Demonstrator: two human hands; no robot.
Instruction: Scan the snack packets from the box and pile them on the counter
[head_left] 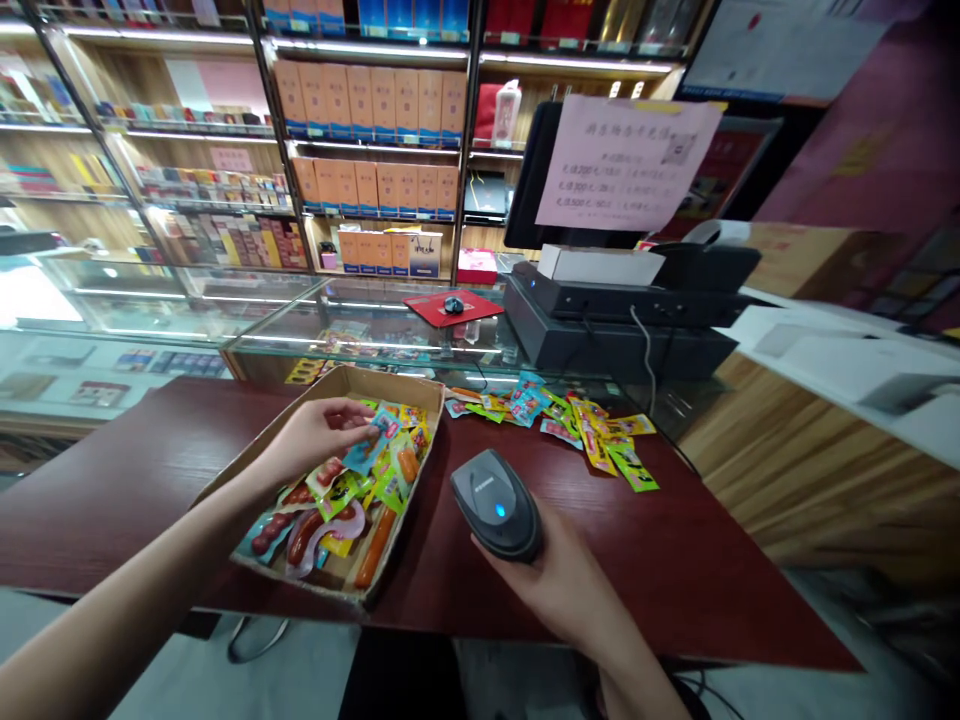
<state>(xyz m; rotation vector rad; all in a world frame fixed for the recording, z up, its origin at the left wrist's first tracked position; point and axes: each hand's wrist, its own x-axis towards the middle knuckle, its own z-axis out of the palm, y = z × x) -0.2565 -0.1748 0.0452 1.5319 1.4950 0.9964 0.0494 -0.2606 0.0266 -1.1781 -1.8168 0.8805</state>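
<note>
My left hand (326,435) reaches over a shallow cardboard box (281,435), its thumb and fingers pinching a light-blue snack packet (381,436). Beneath it in the box lie several snack packets, green, yellow and clear, some showing red-brown sausages. A long orange-brown sausage (377,548) rests along the box's right side. To the right of the box, my right hand (566,570) grips a dark grey barcode scanner (495,505) with a lit blue light, held above the table. Its handle is hidden by my hand.
Loose snack packets (592,430) lie scattered on the dark red table (675,570) towards its back. Behind stand a glass counter (352,310) with a mouse (453,305) on a red mat, and a monitor with a pink handwritten sheet (630,160). Shelves of boxed goods line the wall.
</note>
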